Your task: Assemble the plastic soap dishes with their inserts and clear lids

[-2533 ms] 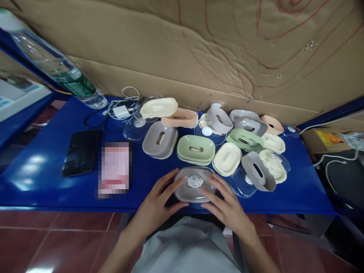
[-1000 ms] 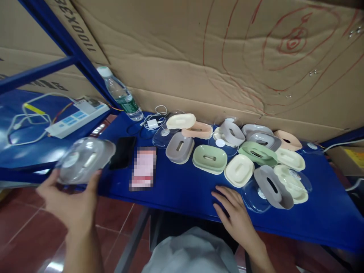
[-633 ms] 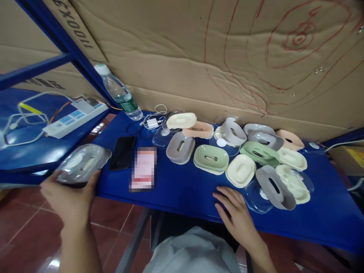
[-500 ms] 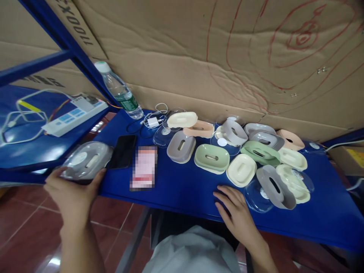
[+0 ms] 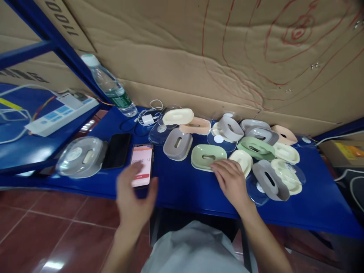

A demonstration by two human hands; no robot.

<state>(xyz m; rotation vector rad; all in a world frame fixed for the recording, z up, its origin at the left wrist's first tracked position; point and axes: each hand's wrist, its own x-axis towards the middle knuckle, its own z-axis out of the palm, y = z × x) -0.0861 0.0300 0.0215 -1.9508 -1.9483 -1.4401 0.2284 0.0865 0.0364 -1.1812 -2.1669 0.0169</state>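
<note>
My left hand (image 5: 135,201), blurred by motion, hovers over the lower part of a lit phone (image 5: 144,161), thumb and fingers apart and holding nothing. My right hand (image 5: 231,184) reaches over the desk with its fingers stretched out. Its fingertips are at the lower right rim of a green soap dish (image 5: 197,157) with a slotted insert; I cannot tell how firmly they touch. Partly behind that hand lies a cream soap dish (image 5: 246,161). A grey soap dish (image 5: 178,144) stands left of the green one. At the desk's left end sits a grey soap dish with a clear lid (image 5: 81,157).
Several more soap dish parts and clear lids crowd the right side, including a grey slotted piece (image 5: 270,180). A dark phone (image 5: 117,149), a charger (image 5: 147,120) and a water bottle (image 5: 110,87) stand left. Behind rises a cardboard wall (image 5: 170,49).
My left hand has let go of the lidded grey soap dish and moved right, over the lit phone. The right hand has moved up from the desk's front to the green soap dish.
</note>
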